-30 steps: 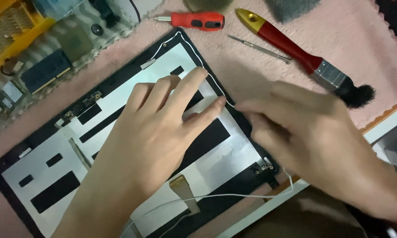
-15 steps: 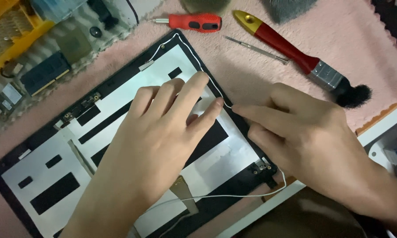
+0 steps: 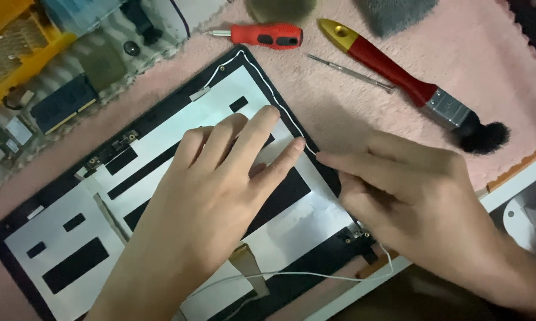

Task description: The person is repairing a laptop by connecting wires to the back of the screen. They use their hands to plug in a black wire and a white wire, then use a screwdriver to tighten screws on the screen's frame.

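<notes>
Thin white antenna wire (image 3: 267,83) running along the upper right edge of a laptop screen back cover (image 3: 161,148), a black-framed panel with silver foil and black patches lying diagonally on a pink cloth (image 3: 458,53). Left hand (image 3: 220,196) spread flat on the foil, palm down, fingers extended and gripping nothing, fingertips (image 3: 295,147) reaching the wire at the cover's edge. Right hand (image 3: 411,196) just beside it at the same edge, fingers drawn together with the tip of the forefinger at the wire; whether pinching or only pressing cannot be told. Lower stretch of white wire (image 3: 315,274) looping loose past the hinge corner near the bottom right. Flat ribbon cable (image 3: 247,264) lying on the foil below the left wrist. Above the cover on the cloth: red-handled screwdriver (image 3: 262,34), a slim bare metal screwdriver shaft (image 3: 351,72), and a paintbrush (image 3: 411,86) with a red and yellow handle and black bristles, all well apart from the hands. Upper left: clear tray (image 3: 71,77) holding a dark memory module (image 3: 63,104) and other small parts, with a yellow plastic holder (image 3: 18,41) beside.
</notes>
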